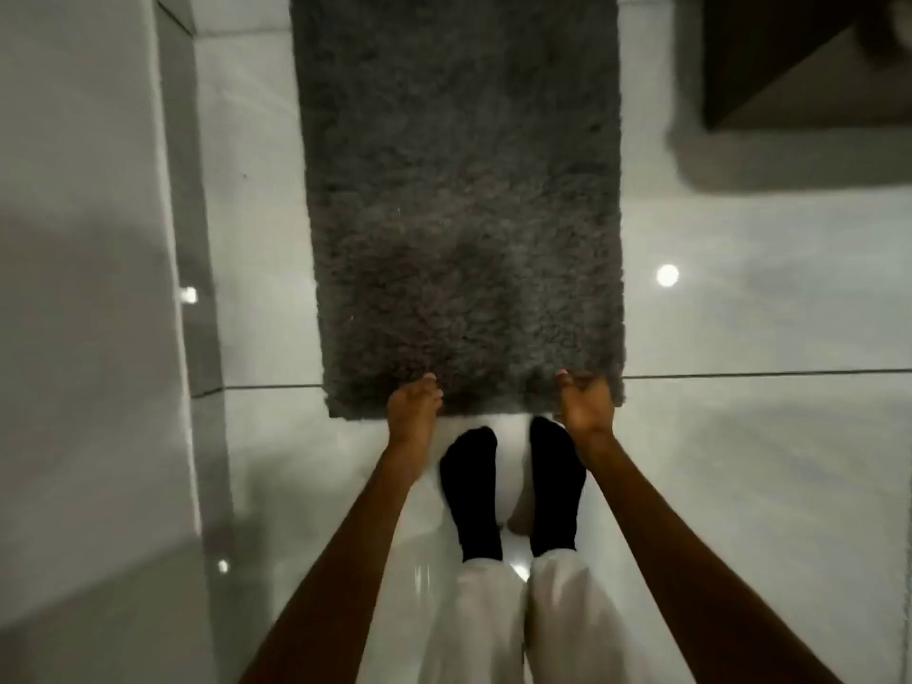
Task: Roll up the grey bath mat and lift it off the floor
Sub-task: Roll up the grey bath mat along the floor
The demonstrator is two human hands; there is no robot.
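The grey bath mat, shaggy and rectangular, lies flat on the glossy white tiled floor and stretches away from me to the top of the view. My left hand grips its near edge toward the left corner, thumb on top of the pile. My right hand grips the same edge close to the right corner, fingers curled under it. The near edge looks slightly raised where the hands pinch it.
My feet in black socks stand just short of the mat's near edge, between my arms. A white wall or cabinet side runs along the left. A dark piece of furniture sits at the upper right. Ceiling lights reflect off the tiles.
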